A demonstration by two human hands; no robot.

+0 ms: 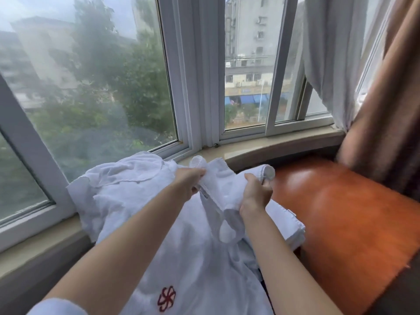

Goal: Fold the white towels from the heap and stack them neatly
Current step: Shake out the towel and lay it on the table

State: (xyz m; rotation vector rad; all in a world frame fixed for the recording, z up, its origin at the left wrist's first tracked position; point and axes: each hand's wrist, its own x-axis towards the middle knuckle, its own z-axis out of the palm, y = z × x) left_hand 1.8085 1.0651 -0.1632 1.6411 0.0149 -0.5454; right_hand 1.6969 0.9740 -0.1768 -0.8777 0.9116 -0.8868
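A heap of white towels (118,185) lies on the window sill and on the left part of the orange seat. My left hand (189,181) grips the hemmed edge of one white towel (218,185) lifted above the heap. My right hand (255,193) holds the same towel further right, where its edge curls over. A stack of folded white towels (286,221) rests on the seat just right of my right hand, partly hidden by the held towel. A white cloth with a red flower emblem (167,297) lies nearest me.
The orange padded seat (341,212) stretches to the right. A stone window sill (272,147) curves along the windows behind the heap. A brown curtain (386,98) and a sheer white curtain (327,53) hang at the far right.
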